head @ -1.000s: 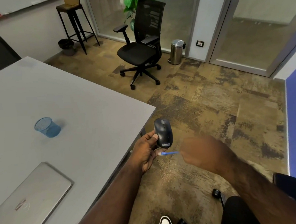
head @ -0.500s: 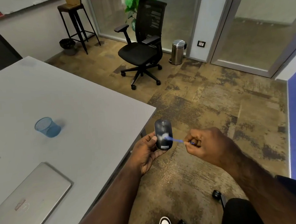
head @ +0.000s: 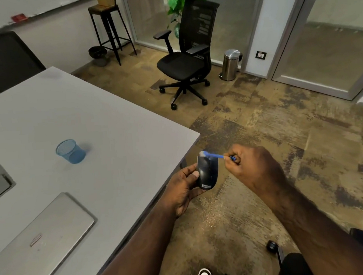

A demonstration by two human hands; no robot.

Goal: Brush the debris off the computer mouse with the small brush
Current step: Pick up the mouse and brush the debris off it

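A black computer mouse (head: 208,172) is held upright off the table's near right corner, over the carpet, with my left hand (head: 185,188) gripping it from the left side and below. My right hand (head: 255,168) pinches the small blue brush (head: 215,155) by its handle, just right of the mouse. The brush's white bristles rest on the mouse's top front end. Fine light debris lies scattered on the carpet below the mouse.
The grey table (head: 102,130) carries a blue mesh cup (head: 70,151) and a closed silver laptop (head: 33,240). A black office chair (head: 189,57), a steel bin (head: 231,64) and a tall stool (head: 109,28) stand beyond on the patterned carpet. A chair caster (head: 272,246) sits by my right arm.
My right hand has carried the brush up along the mouse, from below its rear end to its middle and now to its front tip. The left hand has held the mouse steady.
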